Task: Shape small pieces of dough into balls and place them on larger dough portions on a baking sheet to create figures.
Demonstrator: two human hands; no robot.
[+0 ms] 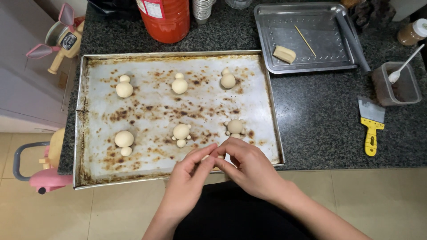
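Note:
My left hand (187, 178) and my right hand (244, 162) meet at the near edge of a large stained baking tray (89, 151). Their fingertips pinch a small piece of pale dough (212, 158), mostly hidden between them. On the tray lie several dough figures, each a bigger ball with a smaller ball attached: one at the far left (124, 87), one at the far middle (179, 84), one at the far right (227, 79). Nearer me lie a left figure (124, 140), a middle figure with tiny side lumps (181, 133), and a right figure (234, 127) just beyond my right fingers.
A smaller steel tray (284, 66) at the back right holds a dough block (284, 54) and a thin stick (304, 40). A yellow-handled scraper (371, 125), a tub with a white spoon (396, 84) and a red canister (165, 18) stand on the dark counter. Pink toys are at the left.

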